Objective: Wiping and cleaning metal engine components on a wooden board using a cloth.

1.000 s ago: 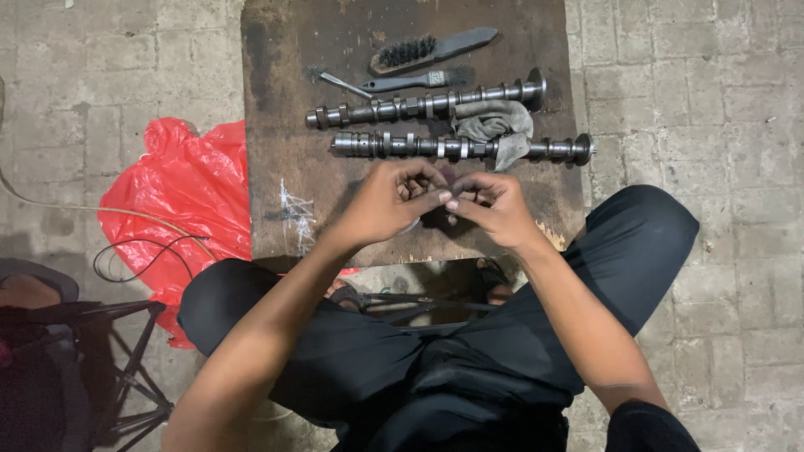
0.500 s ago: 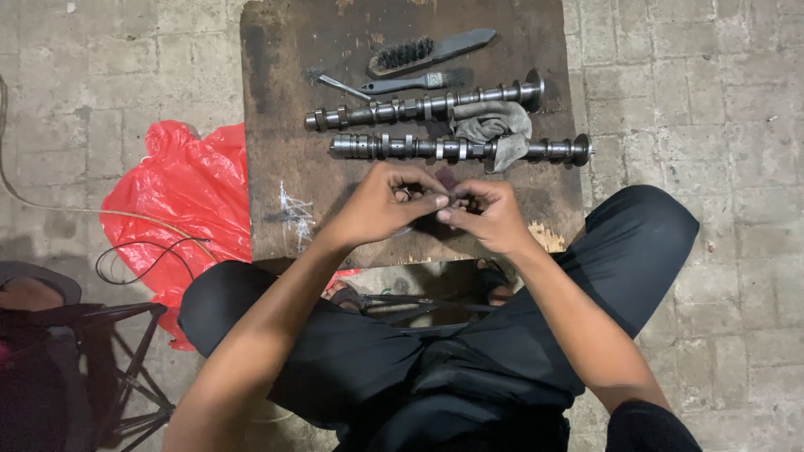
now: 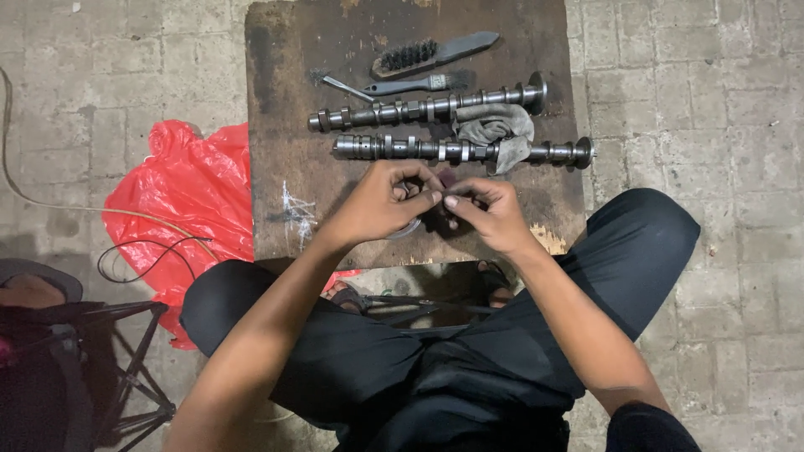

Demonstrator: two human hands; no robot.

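My left hand [image 3: 381, 205] and my right hand [image 3: 490, 213] meet fingertip to fingertip over a dark wooden board [image 3: 285, 151], pinching a small dark part between them; what it is I cannot make out. A thin metal ring [image 3: 408, 229] shows under my left hand. Just beyond my fingers lies a long camshaft [image 3: 394, 148], with a second camshaft [image 3: 419, 110] behind it. A grey rag [image 3: 496, 127] is draped across both shafts.
At the board's far edge lie a wire brush [image 3: 431, 52], a small brush [image 3: 414, 84] and a thin metal tool [image 3: 343, 85]. A red plastic bag [image 3: 180, 197] with cables lies on the paving to the left. A folding stool [image 3: 100, 360] stands at bottom left.
Both hands stay together over the board; the fingers have shifted slightly around the small part. Nothing else has moved.
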